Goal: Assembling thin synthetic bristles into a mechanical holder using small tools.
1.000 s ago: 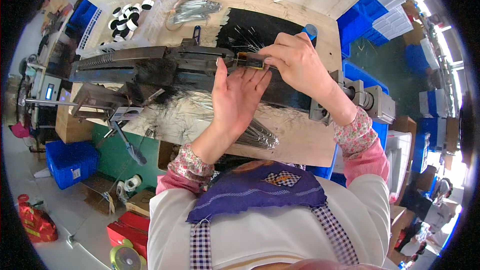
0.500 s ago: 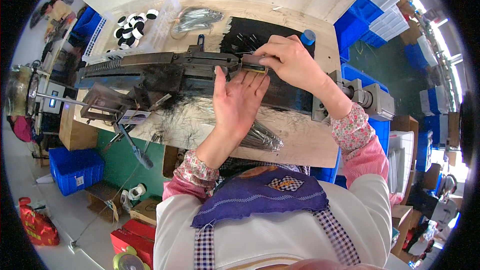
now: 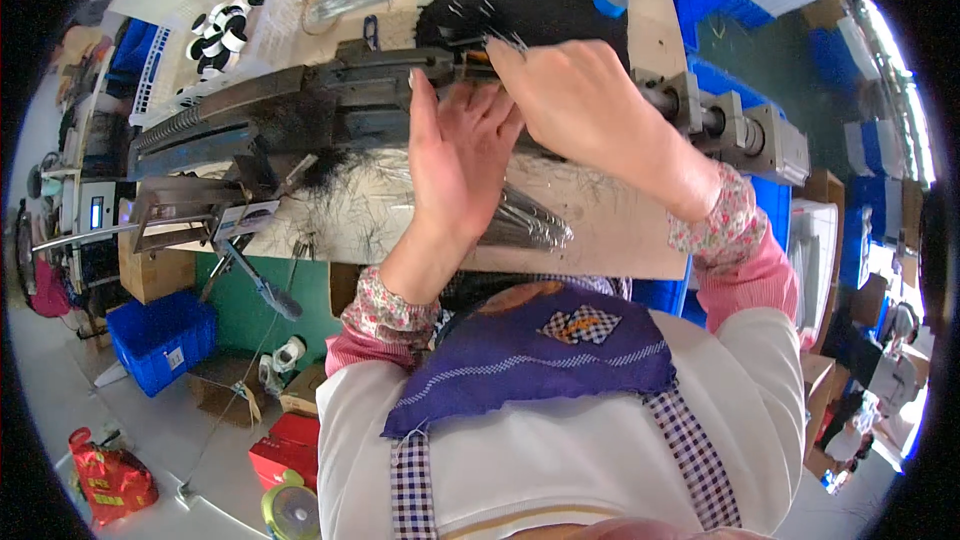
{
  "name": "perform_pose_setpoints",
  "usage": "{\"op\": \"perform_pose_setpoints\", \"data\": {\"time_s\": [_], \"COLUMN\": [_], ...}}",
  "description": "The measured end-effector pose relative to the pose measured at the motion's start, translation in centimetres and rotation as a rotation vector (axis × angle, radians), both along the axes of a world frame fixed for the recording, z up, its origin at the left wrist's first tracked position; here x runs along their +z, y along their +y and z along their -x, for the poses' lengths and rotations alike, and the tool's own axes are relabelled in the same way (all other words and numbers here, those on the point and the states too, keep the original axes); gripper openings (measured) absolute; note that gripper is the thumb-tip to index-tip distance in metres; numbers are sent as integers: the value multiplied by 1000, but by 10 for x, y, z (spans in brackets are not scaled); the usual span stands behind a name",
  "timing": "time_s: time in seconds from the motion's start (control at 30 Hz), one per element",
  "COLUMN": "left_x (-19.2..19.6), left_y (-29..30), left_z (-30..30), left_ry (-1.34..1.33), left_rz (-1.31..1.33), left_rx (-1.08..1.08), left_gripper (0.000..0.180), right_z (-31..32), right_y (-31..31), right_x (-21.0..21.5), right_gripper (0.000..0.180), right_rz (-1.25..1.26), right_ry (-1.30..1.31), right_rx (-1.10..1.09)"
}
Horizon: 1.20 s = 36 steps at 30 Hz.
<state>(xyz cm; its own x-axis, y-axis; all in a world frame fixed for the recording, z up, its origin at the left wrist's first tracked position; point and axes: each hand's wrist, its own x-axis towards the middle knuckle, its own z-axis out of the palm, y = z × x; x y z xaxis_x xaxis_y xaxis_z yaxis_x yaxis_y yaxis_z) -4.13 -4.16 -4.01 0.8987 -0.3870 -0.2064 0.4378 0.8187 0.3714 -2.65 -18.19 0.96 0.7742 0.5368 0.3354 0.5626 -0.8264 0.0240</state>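
The left hand (image 3: pixel 455 165), at the dark metal machine (image 3: pixel 385 72), has thumb and fingers apart, while the right hand (image 3: pixel 580 90) curls over that machine, its fingers' grip impossible to tell.

Clearance at the dark metal machine (image 3: pixel 375 70)
Access over its middle is obstructed by the left hand (image 3: pixel 455 155) and right hand (image 3: pixel 585 100). Passage is afforded across the open tabletop (image 3: pixel 625 240) at front right, beside the wire bundle (image 3: pixel 525 220); rear left is blocked by the white crate (image 3: pixel 150 75).
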Motion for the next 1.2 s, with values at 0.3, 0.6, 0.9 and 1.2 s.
{"op": "perform_pose_setpoints", "data": {"time_s": [0.3, 0.6, 0.9, 1.2], "left_x": [-20, -41, -72, -99], "left_y": [-6, -25, 242, 321], "left_z": [0, 39, 94, 124], "left_ry": [-54, -9, -478, 321], "left_rz": [-93, -308, -3170, -2625], "left_rx": [-5, -51, 646, 584], "left_gripper": [36, 35, 75, 83], "right_z": [35, 85, 104, 100], "right_y": [-23, -34, -81, -121], "right_x": [-19, -130, -68, -25], "right_gripper": [23, 20, 13, 6], "right_rz": [-216, -62, -655, -1321], "right_ry": [136, 479, 348, 259], "right_rx": [-16, -57, -94, -171]}}
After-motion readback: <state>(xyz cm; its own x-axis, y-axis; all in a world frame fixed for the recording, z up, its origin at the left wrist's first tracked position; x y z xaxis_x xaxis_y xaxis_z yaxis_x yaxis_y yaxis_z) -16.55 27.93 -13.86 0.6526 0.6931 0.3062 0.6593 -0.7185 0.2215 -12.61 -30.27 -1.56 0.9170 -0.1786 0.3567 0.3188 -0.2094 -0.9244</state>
